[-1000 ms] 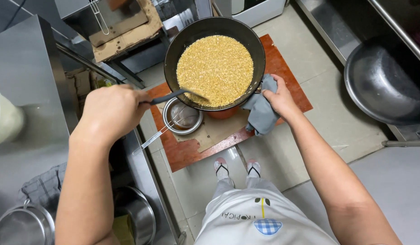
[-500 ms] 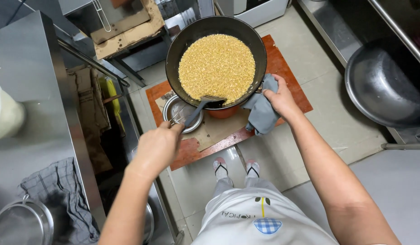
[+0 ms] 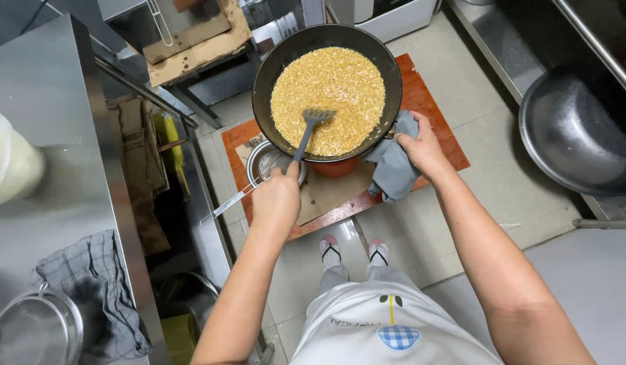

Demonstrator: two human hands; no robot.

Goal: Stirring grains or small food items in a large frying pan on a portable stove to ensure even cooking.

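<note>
The spatula's head had moved from the pan's near rim into the fried grain.

The black pan (image 3: 326, 94) sat over an orange pot, held by the right hand (image 3: 421, 145) gripping a grey cloth (image 3: 393, 165); the left hand (image 3: 278, 196) was closed around the slotted spatula (image 3: 311, 125).

You stood on a pale tiled floor (image 3: 462, 88). A reddish-brown board (image 3: 435, 128) lay flat on those tiles in front of your sandalled feet (image 3: 353, 251). On the board rested a sheet of brown cardboard (image 3: 326, 196), an orange pot (image 3: 334, 167) and a metal strainer (image 3: 267, 165).
</note>
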